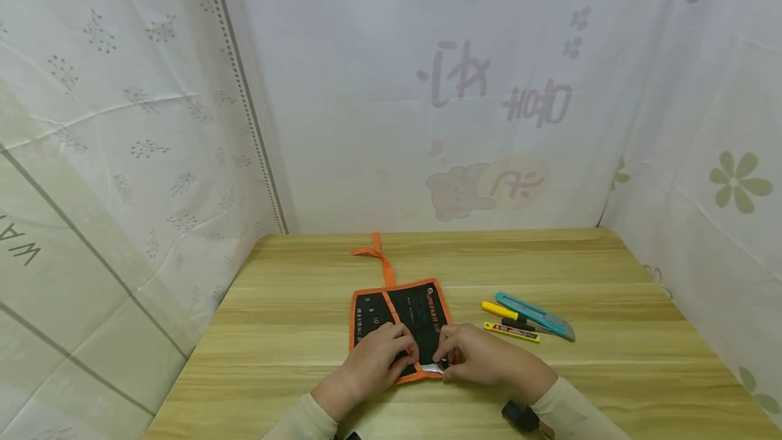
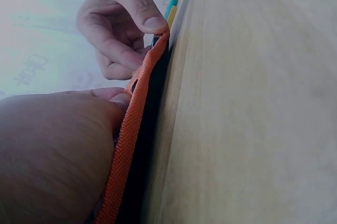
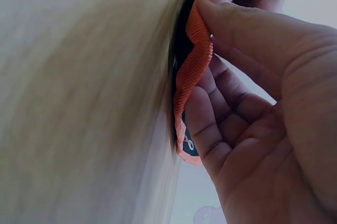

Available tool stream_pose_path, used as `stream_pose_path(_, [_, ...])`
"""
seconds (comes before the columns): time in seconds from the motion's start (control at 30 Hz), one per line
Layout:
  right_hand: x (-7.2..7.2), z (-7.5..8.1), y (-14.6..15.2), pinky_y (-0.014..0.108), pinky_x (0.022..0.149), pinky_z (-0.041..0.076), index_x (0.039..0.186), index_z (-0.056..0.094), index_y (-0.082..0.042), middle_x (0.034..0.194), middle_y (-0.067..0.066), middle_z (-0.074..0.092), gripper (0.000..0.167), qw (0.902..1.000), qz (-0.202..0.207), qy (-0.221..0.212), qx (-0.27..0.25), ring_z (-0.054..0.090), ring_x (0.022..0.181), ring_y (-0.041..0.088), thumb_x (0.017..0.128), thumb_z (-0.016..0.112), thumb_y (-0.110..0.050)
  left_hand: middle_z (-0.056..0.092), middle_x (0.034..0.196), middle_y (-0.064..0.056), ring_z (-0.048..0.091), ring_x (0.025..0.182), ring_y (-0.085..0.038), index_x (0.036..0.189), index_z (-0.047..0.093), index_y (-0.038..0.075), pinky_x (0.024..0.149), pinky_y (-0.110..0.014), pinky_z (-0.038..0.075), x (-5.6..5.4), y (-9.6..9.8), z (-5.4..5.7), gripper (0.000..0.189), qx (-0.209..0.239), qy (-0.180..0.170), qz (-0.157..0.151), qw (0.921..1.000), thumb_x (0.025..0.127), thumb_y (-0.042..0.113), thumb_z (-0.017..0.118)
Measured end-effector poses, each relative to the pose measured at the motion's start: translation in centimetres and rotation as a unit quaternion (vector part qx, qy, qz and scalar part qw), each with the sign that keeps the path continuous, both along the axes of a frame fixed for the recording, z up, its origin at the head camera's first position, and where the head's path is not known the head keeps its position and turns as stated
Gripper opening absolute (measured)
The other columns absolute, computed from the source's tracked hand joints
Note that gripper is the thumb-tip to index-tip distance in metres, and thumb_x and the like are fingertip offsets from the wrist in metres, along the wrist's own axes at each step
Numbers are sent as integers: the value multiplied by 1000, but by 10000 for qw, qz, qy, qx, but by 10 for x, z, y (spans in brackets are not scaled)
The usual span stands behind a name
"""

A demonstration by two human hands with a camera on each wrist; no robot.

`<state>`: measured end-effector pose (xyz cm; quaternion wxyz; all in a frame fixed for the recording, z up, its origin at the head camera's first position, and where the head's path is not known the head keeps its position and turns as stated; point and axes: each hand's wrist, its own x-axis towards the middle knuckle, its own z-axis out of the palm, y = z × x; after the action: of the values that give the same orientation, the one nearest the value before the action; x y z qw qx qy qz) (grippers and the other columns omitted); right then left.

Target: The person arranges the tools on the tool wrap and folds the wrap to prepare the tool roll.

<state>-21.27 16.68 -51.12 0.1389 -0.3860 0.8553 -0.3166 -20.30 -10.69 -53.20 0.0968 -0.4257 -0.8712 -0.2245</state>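
Across the lower half of the head view spreads the wooden table [image 1: 275,311], with the black, orange-edged pouch [image 1: 418,321] lying unrolled at lower centre, its near trim pinched between bent fingers and thumb by both the left hand [image 1: 380,356] and the right hand [image 1: 476,356]. Right of centre lie a teal cutter [image 1: 531,312], a yellow-handled tool [image 1: 499,310] and a slim yellow case [image 1: 511,333], while a small silvery piece [image 1: 431,368] shows at bottom centre between the hands.
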Motion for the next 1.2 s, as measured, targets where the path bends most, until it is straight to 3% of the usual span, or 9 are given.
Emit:
stream_pose_path(0.43, [-1,-4,1,21,72,54,108,83,-23,96,-15,60,22,9999,41,-96,-123,60,81,2,87,89,-24,59,99,14,50,84,-4,95,69,28,78,-21,48,1,0,-1,8,32,24,-54,10000,100,25,74])
stream_pose_path(0.67, [-1,-1,0,23,73,53,106,82,-24,96,-15,60,22,9997,-2,-233,-120,59,82,3,86,90,-22,59,101,15,52,87,-4,96,71,29,79,-21,49,1,-1,0,7,79,-143,-59,9998,99,25,76])
stream_pose_path(0.87, [-3,-5,1,22,73,53,107,82,-26,96,-17,60,23,9997,16,-222,-58,59,82,3,86,90,-24,59,106,16,55,95,-3,100,75,29,84,-24,52,-5,-4,2,7,50,-410,72,9991,98,23,77])
stream_pose_path(1.2, [-7,-9,2,22,72,52,108,82,-29,97,-19,59,23,9999,2,-155,65,58,82,3,86,89,-29,59,109,12,59,98,-4,108,81,23,86,-23,54,-14,-9,8,10,-241,-359,239,9988,99,21,76])
